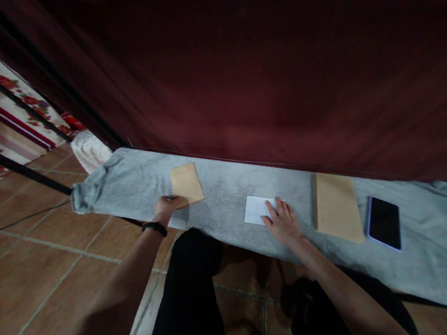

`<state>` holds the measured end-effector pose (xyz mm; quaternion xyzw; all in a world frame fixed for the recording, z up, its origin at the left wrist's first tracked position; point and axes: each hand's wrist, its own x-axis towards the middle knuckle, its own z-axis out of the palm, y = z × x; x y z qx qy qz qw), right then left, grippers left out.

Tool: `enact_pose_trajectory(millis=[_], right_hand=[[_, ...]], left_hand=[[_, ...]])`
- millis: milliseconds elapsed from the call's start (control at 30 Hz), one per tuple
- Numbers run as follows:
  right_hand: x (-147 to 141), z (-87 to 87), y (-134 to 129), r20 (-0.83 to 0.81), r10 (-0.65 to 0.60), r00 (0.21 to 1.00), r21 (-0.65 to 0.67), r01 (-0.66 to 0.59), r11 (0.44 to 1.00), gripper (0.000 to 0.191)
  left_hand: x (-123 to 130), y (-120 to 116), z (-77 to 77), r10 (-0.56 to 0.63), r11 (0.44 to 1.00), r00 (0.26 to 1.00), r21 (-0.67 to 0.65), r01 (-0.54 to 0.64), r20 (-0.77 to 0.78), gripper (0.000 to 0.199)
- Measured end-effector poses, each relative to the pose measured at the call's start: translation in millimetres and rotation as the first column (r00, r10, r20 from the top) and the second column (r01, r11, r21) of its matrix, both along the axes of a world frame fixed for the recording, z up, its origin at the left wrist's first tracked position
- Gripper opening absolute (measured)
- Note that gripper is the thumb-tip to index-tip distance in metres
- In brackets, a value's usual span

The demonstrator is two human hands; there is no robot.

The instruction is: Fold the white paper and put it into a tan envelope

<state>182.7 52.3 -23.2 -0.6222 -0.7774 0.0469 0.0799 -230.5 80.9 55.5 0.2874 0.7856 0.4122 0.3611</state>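
Observation:
My left hand (pixel 165 206) grips the lower corner of a small brown paper envelope (pixel 187 182), which is tilted above the grey cloth. Just below that hand, a pale sheet (pixel 178 220) lies partly hidden at the front edge. My right hand (pixel 282 221) lies with fingers spread on a folded white paper (pixel 254 210), covering its right part. To the right of this hand sits a thick stack of brown envelopes (pixel 339 206); how many there are I cannot tell.
A grey cloth (pixel 224 189) covers the long narrow surface. A phone (pixel 385 222) with a dark screen lies at the right. Behind hangs a dark red curtain (pixel 230 108). Black bars (pixel 15 166) and floral fabric (pixel 9 87) stand at the left, with a cable (pixel 13 223) on the tiled floor.

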Motion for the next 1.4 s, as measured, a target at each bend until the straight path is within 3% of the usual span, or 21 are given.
enact_pose_trajectory(millis=[67,200,300,400,500,567,667,767,867,967,1067,1167,1233,1300,1367,1400], right_hand=[[0,2.5,1,-0.009,0.004,1.000,-0.009,-0.004,1.000,0.062],[3,4.2,4,-0.075,0.015,0.997,-0.028,-0.017,0.999,0.059],[4,7.0,9,-0.184,0.023,0.983,-0.029,-0.029,0.999,0.056],[1,13.6,14,-0.396,0.072,0.915,-0.020,-0.087,0.996,0.053],[-8,21.3,19,-0.714,0.013,0.700,-0.121,-0.141,0.983,0.050],[-14,25.8,21,-0.858,-0.182,0.481,-0.285,-0.151,0.946,0.047],[-20,33.0,21,-0.879,-0.429,0.210,-0.470,-0.220,0.855,0.036],[-21,41.0,19,-0.863,-0.502,0.057,-0.491,-0.324,0.809,0.022],[-19,47.5,17,-0.833,-0.553,-0.036,-0.502,-0.373,0.780,0.017],[-18,49.4,17,-0.815,-0.576,-0.063,-0.513,-0.382,0.769,0.018],[-19,46.1,17,-0.832,-0.553,-0.038,-0.503,-0.365,0.783,0.021],[-20,39.7,21,-0.874,-0.485,0.034,-0.468,-0.329,0.820,0.022],[-20,35.0,27,-0.908,-0.406,0.105,-0.419,-0.284,0.863,0.020],[-19,30.5,32,-0.922,-0.350,0.163,-0.382,-0.247,0.891,0.015],[-18,27.3,37,-0.922,-0.344,0.178,-0.380,-0.237,0.894,0.012],[-17,26.3,38,-0.921,-0.342,0.187,-0.380,-0.235,0.895,0.012]], left_hand=[[6,5,6.3,0.042,0.998,0.993,-0.055,-0.036,0.107,0.034],[32,10,20.3,0.068,0.994,0.932,-0.101,-0.034,0.355,0.008],[70,4,20.7,0.029,0.998,0.833,-0.065,0.009,0.553,0.021],[117,-9,9.7,0.006,0.998,0.728,-0.044,0.033,0.685,0.024],[162,-23,-5.0,0.004,0.999,0.645,-0.034,0.033,0.764,0.025],[186,-31,-12.5,0.007,0.999,0.600,-0.032,0.030,0.800,0.024],[209,-39,-17.3,0.008,0.999,0.547,-0.033,0.037,0.837,0.023],[221,-44,-16.0,0.002,0.998,0.509,-0.032,0.051,0.861,0.021],[225,-47,-12.6,-0.004,0.997,0.484,-0.037,0.074,0.875,0.020],[228,-49,-10.1,-0.014,0.994,0.475,-0.037,0.098,0.880,0.019],[232,-52,-10.1,-0.038,0.991,0.477,-0.028,0.131,0.878,0.015],[235,-63,-13.4,-0.047,0.985,0.487,-0.040,0.166,0.872,0.012],[234,-74,-16.0,-0.129,0.961,0.550,-0.033,0.276,0.825,0.014],[229,-84,-15.7,-0.374,0.894,0.689,0.044,0.446,0.620,0.017],[221,-85,-10.6,-0.633,0.773,0.763,0.151,0.616,0.129,0.017],[217,-81,-6.3,-0.654,0.711,0.736,0.188,0.677,-0.175,0.028]])
